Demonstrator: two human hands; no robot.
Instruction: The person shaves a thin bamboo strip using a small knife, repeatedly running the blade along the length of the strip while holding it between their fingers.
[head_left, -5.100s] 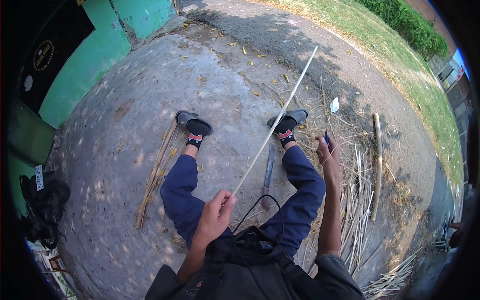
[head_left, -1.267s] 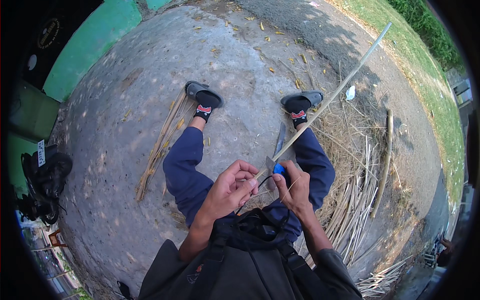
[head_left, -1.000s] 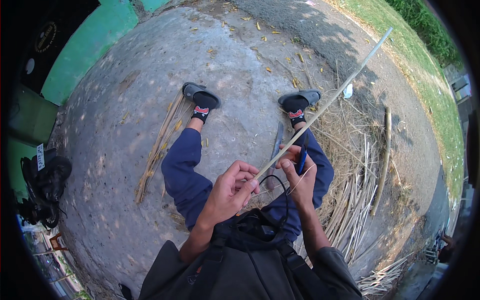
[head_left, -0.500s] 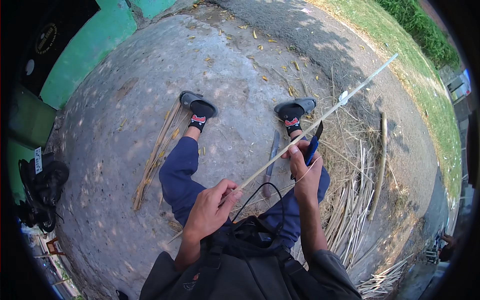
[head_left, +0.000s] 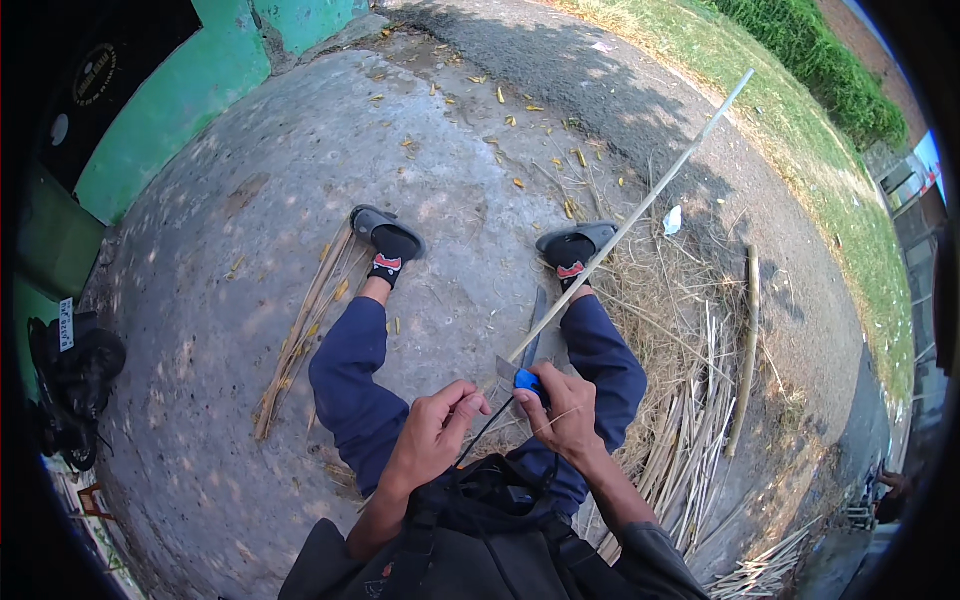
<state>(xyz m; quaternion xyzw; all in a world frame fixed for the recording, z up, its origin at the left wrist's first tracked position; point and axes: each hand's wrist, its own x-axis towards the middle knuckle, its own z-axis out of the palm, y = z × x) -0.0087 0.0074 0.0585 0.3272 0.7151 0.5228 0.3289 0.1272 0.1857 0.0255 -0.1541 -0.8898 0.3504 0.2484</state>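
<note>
A long pale bamboo strip [head_left: 655,192] slants from between my hands out past my right foot to the far right. My left hand [head_left: 432,430] is closed in a pinch at its near end, which is partly blurred. My right hand [head_left: 568,415] grips a blue utility knife [head_left: 529,383], its blade out and lying against the strip close to my left fingertips. A thin fibre crosses the back of my right hand. On the ground between my legs, partly hidden by the strip, lies a long-bladed knife [head_left: 536,318].
Thin split sticks [head_left: 692,425] are piled on my right, beside dry shavings [head_left: 655,315] and a thicker pole [head_left: 744,350]. Longer strips [head_left: 303,335] lie by my left foot. A black cable [head_left: 490,430] hangs before my lap. A motorcycle [head_left: 75,375] stands at the far left.
My right hand has drawn the knife down and toward me along the strip, from farther out to near my left hand. The strip's far end has swung slightly left and up.
</note>
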